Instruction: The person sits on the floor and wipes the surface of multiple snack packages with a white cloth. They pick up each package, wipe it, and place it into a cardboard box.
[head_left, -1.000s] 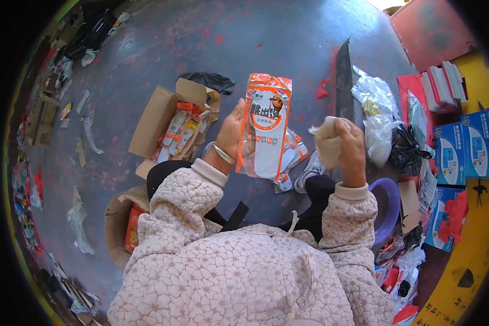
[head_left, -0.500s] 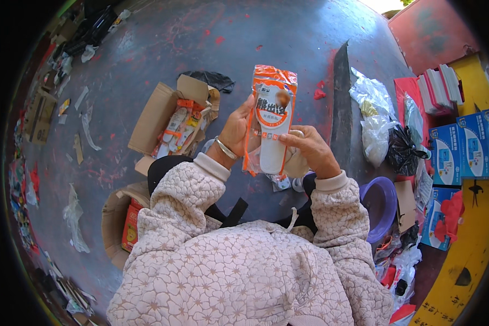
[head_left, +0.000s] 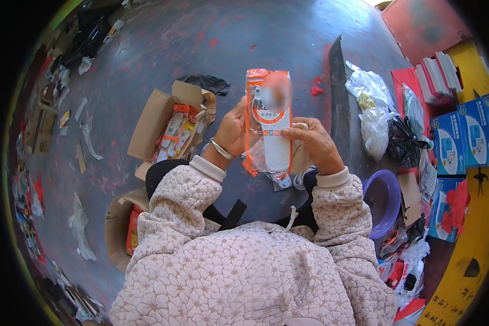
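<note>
Upright in front of me is an orange-edged clear plastic packet (head_left: 277,149), with a white insole-shaped piece inside. My left hand (head_left: 233,130) is closed on its left edge, and a silver bracelet circles that wrist. On the right edge my right hand (head_left: 314,145) pinches the packet, thumb on its front face. Part of the packet's upper front is blurred. A pale, rounded thing shows behind the right fingers, too covered to name. Left of the hands stands an open cardboard box (head_left: 152,125) of similar orange and white packets (head_left: 175,130).
A second cardboard box (head_left: 116,228) with a red package stands by my left arm. To the right are a purple basin (head_left: 384,204), white plastic bags (head_left: 376,127), a black bag (head_left: 405,144) and blue boxes (head_left: 475,136). Scraps of plastic (head_left: 79,228) lie on the floor at left.
Both hands still hold the packet, which has shifted slightly left and down in view. The surroundings have shifted a little too. The hands' grip looks much the same.
</note>
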Demonstrator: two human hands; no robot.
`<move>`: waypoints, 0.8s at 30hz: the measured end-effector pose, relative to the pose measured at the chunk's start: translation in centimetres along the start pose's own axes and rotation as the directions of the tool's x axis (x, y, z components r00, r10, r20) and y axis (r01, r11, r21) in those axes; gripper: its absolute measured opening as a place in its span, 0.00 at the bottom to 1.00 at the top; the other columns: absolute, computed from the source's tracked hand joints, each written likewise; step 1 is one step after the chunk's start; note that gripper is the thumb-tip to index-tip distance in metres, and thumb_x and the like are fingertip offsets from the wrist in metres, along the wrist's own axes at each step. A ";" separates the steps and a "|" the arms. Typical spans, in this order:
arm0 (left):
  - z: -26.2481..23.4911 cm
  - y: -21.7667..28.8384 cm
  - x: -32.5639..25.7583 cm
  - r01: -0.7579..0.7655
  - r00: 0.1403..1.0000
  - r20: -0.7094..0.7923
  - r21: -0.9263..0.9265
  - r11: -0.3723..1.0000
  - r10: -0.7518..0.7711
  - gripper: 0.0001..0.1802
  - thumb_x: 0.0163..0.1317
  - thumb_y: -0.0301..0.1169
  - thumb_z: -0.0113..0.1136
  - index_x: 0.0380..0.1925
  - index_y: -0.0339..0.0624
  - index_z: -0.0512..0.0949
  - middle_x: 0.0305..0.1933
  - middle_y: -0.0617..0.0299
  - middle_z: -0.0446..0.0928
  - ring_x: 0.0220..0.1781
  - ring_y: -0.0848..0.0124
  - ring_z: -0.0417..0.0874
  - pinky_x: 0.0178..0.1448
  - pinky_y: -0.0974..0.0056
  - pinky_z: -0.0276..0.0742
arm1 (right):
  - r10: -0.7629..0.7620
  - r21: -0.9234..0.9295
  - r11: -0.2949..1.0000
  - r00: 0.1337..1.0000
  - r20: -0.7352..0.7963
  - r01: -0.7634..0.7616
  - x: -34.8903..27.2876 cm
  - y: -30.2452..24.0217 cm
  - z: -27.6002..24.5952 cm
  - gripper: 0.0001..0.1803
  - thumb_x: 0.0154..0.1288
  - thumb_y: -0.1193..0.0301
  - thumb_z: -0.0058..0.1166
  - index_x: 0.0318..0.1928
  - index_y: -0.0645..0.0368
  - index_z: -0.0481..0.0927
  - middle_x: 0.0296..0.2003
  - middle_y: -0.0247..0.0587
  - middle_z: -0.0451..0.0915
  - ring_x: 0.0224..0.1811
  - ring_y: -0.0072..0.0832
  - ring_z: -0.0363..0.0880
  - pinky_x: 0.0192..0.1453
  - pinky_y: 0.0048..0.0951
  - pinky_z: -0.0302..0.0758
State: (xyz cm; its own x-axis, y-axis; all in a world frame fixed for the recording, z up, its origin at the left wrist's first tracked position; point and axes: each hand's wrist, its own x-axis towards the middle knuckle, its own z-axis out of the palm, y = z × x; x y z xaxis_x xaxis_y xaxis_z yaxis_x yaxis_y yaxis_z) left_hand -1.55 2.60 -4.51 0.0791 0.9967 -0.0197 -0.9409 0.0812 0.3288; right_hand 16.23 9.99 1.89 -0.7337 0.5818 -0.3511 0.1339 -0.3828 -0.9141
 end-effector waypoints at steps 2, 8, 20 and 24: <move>0.1 -0.1 0.2 -0.105 0.983 -0.148 0.012 0.994 0.106 0.29 0.67 0.47 0.34 0.64 0.54 0.45 0.66 0.55 0.52 0.64 0.60 0.60 0.59 0.52 0.64 | -0.105 -0.009 0.994 0.992 -0.067 0.105 -0.2 -0.6 -0.7 0.13 0.50 0.72 0.57 0.35 0.68 0.80 0.30 0.42 0.80 0.31 0.24 0.79 0.35 0.25 0.76; 1.6 -1.5 0.5 -0.031 0.989 -0.123 0.332 0.943 0.076 0.41 0.60 0.58 0.40 0.66 0.68 0.32 0.70 0.62 0.43 0.70 0.60 0.48 0.60 0.38 0.55 | -0.768 -0.936 -0.307 0.538 0.349 0.169 2.5 1.8 -3.9 0.06 0.45 0.64 0.55 0.20 0.51 0.77 0.18 0.39 0.77 0.21 0.39 0.77 0.25 0.37 0.73; 1.5 -0.2 1.9 -0.006 0.983 -0.186 0.054 0.999 0.016 0.23 0.65 0.42 0.38 0.53 0.39 0.64 0.49 0.53 0.72 0.50 0.58 0.74 0.56 0.53 0.69 | -0.482 -0.808 0.440 0.862 0.157 0.393 0.8 1.1 3.8 0.13 0.58 0.64 0.48 0.40 0.60 0.72 0.34 0.51 0.76 0.36 0.44 0.76 0.37 0.39 0.72; 0.6 1.5 1.8 -0.027 0.975 -0.223 -0.083 0.996 0.008 0.25 0.64 0.39 0.36 0.56 0.33 0.60 0.52 0.45 0.70 0.53 0.49 0.72 0.58 0.44 0.66 | -0.407 -0.394 0.767 0.858 0.314 0.507 -0.6 1.6 2.1 0.15 0.56 0.70 0.52 0.45 0.63 0.75 0.31 0.42 0.77 0.34 0.28 0.77 0.41 0.29 0.74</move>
State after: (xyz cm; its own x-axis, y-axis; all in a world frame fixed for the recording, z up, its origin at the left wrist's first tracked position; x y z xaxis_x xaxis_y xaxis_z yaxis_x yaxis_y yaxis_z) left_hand -2.66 4.55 -3.47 -0.0041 0.9738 -0.2273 -0.9668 0.0542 0.2496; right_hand 15.53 7.52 1.04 -0.8932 0.4293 0.1341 -0.0074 0.2842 -0.9587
